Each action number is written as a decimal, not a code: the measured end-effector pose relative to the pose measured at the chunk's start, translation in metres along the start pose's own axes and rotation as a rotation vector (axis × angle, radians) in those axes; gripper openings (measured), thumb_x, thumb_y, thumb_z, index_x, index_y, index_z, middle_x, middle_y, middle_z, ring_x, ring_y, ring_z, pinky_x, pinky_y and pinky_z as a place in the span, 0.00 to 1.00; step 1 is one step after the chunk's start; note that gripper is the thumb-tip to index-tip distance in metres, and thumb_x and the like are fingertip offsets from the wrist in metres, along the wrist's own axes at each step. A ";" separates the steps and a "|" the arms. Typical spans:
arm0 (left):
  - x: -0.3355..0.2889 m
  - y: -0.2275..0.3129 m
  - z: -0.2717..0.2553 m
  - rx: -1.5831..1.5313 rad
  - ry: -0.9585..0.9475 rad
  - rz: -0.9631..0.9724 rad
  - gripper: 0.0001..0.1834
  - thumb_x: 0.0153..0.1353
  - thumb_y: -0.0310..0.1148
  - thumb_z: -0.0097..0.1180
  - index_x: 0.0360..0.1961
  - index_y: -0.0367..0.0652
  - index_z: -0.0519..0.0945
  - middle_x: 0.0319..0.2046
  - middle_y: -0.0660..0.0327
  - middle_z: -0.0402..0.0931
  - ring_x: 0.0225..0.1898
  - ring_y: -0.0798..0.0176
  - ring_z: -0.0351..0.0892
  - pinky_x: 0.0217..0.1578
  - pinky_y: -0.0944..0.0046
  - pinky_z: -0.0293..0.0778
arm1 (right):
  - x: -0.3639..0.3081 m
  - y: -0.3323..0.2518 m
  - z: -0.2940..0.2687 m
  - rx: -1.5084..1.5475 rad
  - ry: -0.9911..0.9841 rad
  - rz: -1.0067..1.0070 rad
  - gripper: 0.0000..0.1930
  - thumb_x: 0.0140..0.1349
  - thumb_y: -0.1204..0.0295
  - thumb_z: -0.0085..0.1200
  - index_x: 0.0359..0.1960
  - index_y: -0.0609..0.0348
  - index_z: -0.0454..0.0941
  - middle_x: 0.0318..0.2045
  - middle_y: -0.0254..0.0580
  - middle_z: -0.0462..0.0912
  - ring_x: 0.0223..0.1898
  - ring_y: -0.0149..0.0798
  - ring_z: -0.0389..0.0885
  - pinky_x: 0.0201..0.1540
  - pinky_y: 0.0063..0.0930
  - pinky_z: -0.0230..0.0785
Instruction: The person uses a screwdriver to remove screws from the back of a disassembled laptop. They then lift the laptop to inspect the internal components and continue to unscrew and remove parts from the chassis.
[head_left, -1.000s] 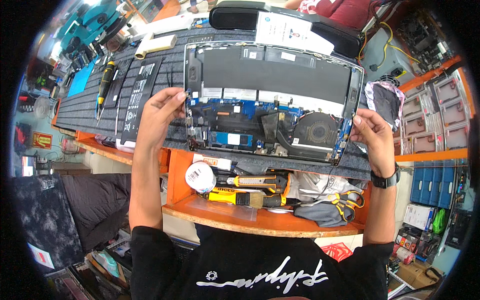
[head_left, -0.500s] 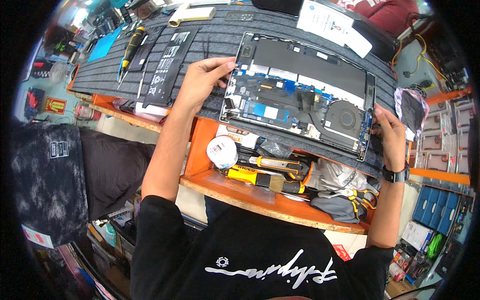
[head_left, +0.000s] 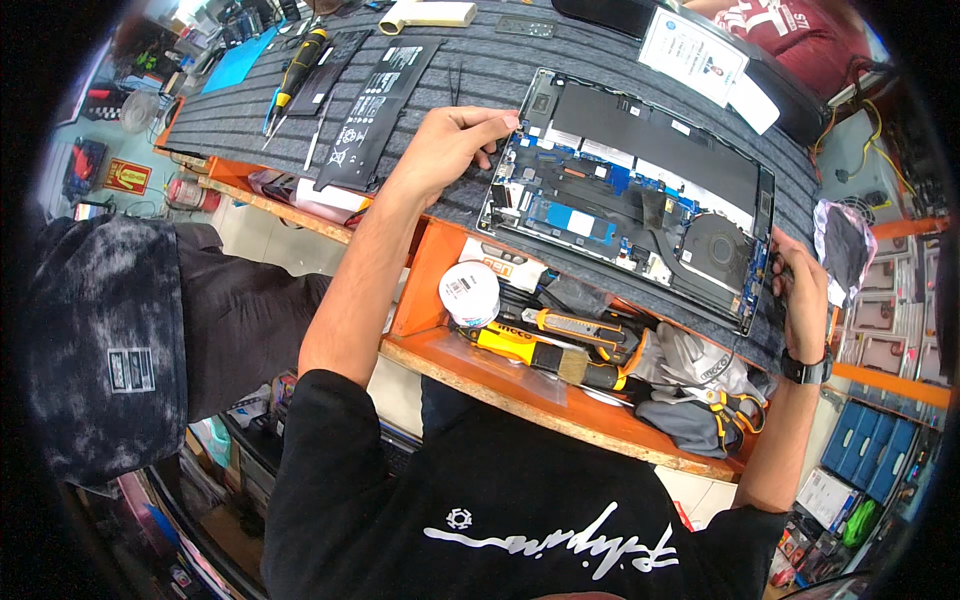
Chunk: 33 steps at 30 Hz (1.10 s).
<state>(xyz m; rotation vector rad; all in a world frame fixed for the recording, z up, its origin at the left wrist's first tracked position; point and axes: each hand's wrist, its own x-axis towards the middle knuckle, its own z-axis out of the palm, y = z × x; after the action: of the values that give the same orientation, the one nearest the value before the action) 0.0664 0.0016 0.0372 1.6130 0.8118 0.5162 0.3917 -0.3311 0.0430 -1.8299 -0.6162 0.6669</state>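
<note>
An opened laptop base (head_left: 625,200) lies on the grey ribbed mat, its inside facing up. It shows a blue circuit board, a round black fan (head_left: 714,246) and a long black battery (head_left: 650,125) along the far side. At the laptop's left edge, near the far corner, my left hand (head_left: 455,150) pinches the rim between thumb and fingers. My right hand (head_left: 802,295) grips the opposite edge, with its fingertips partly hidden. Left of the laptop, a loose black laptop battery (head_left: 378,115) lies on the mat, with tweezers (head_left: 455,85) close by.
A yellow-black screwdriver (head_left: 298,70) rests at the far left beside another dark flat part. Below the table edge, an open orange drawer (head_left: 420,275) holds a utility knife (head_left: 575,325), a brush (head_left: 572,365), gloves and a round white container. A person in dark clothes (head_left: 110,340) stands left.
The view has shifted, so the mat and most things on it appear farther right. Both hands stay on the laptop's edges.
</note>
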 end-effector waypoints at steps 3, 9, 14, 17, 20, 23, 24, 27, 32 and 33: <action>0.001 0.000 0.000 -0.005 -0.003 -0.012 0.22 0.68 0.39 0.67 0.54 0.32 0.86 0.35 0.64 0.83 0.34 0.73 0.73 0.32 0.71 0.72 | 0.000 -0.001 0.001 0.011 -0.003 0.002 0.20 0.71 0.66 0.51 0.60 0.62 0.84 0.35 0.26 0.77 0.29 0.20 0.66 0.31 0.15 0.58; 0.001 0.000 -0.001 0.029 -0.025 -0.016 0.18 0.68 0.38 0.66 0.52 0.35 0.88 0.29 0.67 0.78 0.29 0.73 0.72 0.31 0.72 0.70 | 0.000 -0.001 0.001 0.003 -0.016 0.005 0.21 0.71 0.67 0.51 0.60 0.62 0.83 0.35 0.26 0.76 0.29 0.20 0.65 0.31 0.16 0.58; 0.004 -0.003 -0.004 0.050 -0.045 -0.020 0.18 0.69 0.38 0.65 0.51 0.36 0.88 0.32 0.66 0.82 0.30 0.74 0.73 0.32 0.71 0.72 | 0.002 0.002 -0.001 -0.032 -0.020 -0.005 0.21 0.70 0.67 0.50 0.61 0.61 0.83 0.35 0.25 0.76 0.29 0.20 0.65 0.31 0.16 0.58; 0.003 -0.001 -0.003 0.071 -0.042 -0.039 0.18 0.69 0.38 0.66 0.51 0.35 0.88 0.33 0.65 0.84 0.30 0.75 0.74 0.32 0.71 0.74 | 0.003 0.003 -0.001 -0.095 -0.021 -0.008 0.21 0.70 0.67 0.50 0.61 0.62 0.83 0.35 0.26 0.75 0.30 0.21 0.65 0.32 0.16 0.58; 0.003 -0.002 -0.004 0.070 -0.039 -0.033 0.19 0.68 0.39 0.66 0.52 0.34 0.88 0.31 0.66 0.81 0.29 0.75 0.74 0.30 0.72 0.74 | 0.000 -0.006 0.002 -0.245 -0.032 -0.046 0.21 0.71 0.68 0.50 0.61 0.65 0.83 0.35 0.29 0.74 0.32 0.23 0.67 0.35 0.18 0.59; 0.005 -0.004 -0.002 0.081 -0.026 -0.014 0.19 0.68 0.39 0.66 0.53 0.34 0.87 0.29 0.66 0.80 0.26 0.75 0.73 0.29 0.72 0.73 | 0.000 -0.006 0.003 -0.345 -0.024 -0.119 0.21 0.72 0.71 0.49 0.61 0.69 0.80 0.35 0.34 0.73 0.36 0.28 0.68 0.42 0.22 0.60; 0.004 -0.004 -0.001 0.087 -0.018 -0.012 0.20 0.69 0.39 0.66 0.53 0.34 0.87 0.29 0.66 0.80 0.26 0.75 0.73 0.28 0.73 0.73 | 0.000 -0.005 0.003 -0.349 -0.023 -0.136 0.21 0.72 0.71 0.48 0.61 0.69 0.80 0.35 0.34 0.73 0.36 0.28 0.69 0.42 0.22 0.60; 0.002 -0.001 0.002 0.098 -0.002 -0.010 0.21 0.68 0.39 0.66 0.54 0.33 0.86 0.30 0.66 0.81 0.25 0.75 0.74 0.28 0.73 0.73 | 0.001 -0.003 0.002 -0.379 -0.017 -0.159 0.21 0.72 0.72 0.48 0.61 0.69 0.80 0.35 0.34 0.74 0.36 0.29 0.69 0.42 0.22 0.61; 0.002 -0.001 -0.002 0.063 -0.024 -0.029 0.21 0.68 0.38 0.65 0.55 0.32 0.85 0.34 0.65 0.84 0.26 0.75 0.73 0.29 0.73 0.71 | 0.000 -0.003 0.003 -0.295 -0.022 -0.103 0.20 0.72 0.71 0.48 0.61 0.66 0.81 0.36 0.31 0.74 0.33 0.25 0.68 0.36 0.20 0.60; 0.000 0.001 -0.003 0.068 -0.030 -0.043 0.21 0.68 0.37 0.65 0.56 0.32 0.85 0.35 0.64 0.85 0.26 0.74 0.73 0.30 0.73 0.71 | 0.003 0.003 0.003 -0.314 -0.027 -0.119 0.21 0.72 0.69 0.48 0.61 0.63 0.82 0.36 0.28 0.73 0.32 0.22 0.66 0.33 0.18 0.59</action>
<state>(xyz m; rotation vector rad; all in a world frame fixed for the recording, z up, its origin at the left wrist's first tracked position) 0.0646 0.0033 0.0388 1.6587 0.8475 0.4367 0.3919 -0.3282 0.0387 -2.0555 -0.8803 0.5382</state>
